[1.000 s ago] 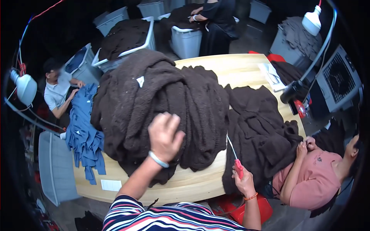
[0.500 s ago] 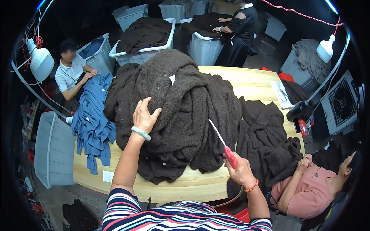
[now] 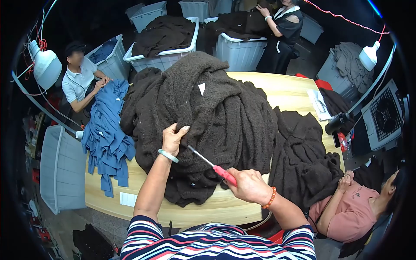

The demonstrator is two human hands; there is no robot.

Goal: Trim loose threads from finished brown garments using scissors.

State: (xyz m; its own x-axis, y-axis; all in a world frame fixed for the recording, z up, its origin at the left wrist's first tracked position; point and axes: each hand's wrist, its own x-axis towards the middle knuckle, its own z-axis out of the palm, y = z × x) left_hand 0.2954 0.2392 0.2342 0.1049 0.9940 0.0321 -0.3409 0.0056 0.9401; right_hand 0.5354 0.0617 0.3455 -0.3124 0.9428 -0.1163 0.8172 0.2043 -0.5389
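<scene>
A large heap of dark brown fuzzy garments [image 3: 208, 112] lies in front of me, with a small white tag [image 3: 201, 89] on its upper part. My left hand [image 3: 173, 141], a pale bangle at its wrist, grips a fold of a brown garment at the near side of the heap. In my right hand [image 3: 250, 185] is a red-handled tool [image 3: 223, 174] with a long, thin metal shaft. The shaft points up and left, its tip close to my left hand. Whether it is a screwdriver or scissors seen edge-on, I cannot tell.
Blue garments [image 3: 108, 130] hang over the wooden table [image 3: 216, 208] at left, handled by a person in white [image 3: 80, 82]. Another person in pink [image 3: 346, 208] sits at right beside more brown garments [image 3: 299, 156]. Grey bins [image 3: 162, 60] and a standing person [image 3: 281, 39] are beyond.
My left hand has moved right and down and closed on the cloth. The red-handled tool has swung left toward it. The standing person at the back has lifted a dark garment.
</scene>
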